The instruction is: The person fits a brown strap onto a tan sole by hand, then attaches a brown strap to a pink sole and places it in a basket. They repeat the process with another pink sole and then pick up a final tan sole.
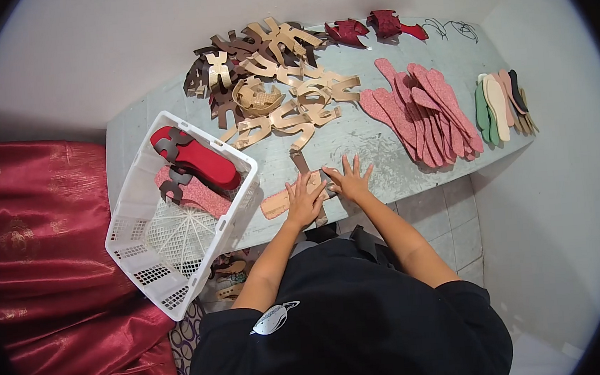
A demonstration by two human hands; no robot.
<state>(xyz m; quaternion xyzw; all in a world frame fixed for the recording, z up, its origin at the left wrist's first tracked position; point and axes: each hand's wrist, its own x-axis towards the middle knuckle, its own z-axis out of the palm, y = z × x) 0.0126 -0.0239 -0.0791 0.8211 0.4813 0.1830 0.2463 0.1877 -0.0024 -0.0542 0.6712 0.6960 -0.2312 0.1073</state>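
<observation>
A tan-pink shoe insole (274,206) lies at the front edge of the table, with a dark brown strap piece (299,161) across it. The strap's lower end (321,217) shows below the insole. My left hand (304,203) rests flat on the insole, fingers spread. Beside it, my right hand (351,182) has its fingers apart, and its thumb side touches the strap near the insole's end. Where the strap meets the insole is partly hidden under my hands.
A white plastic basket (214,241) at left holds red and pink soles with dark straps. Tan and brown strap pieces (284,118) pile up behind. Pink glittery soles (417,111) and colored soles (492,109) lie right. Dark red pieces (386,23) and black cord (462,30) lie at the back.
</observation>
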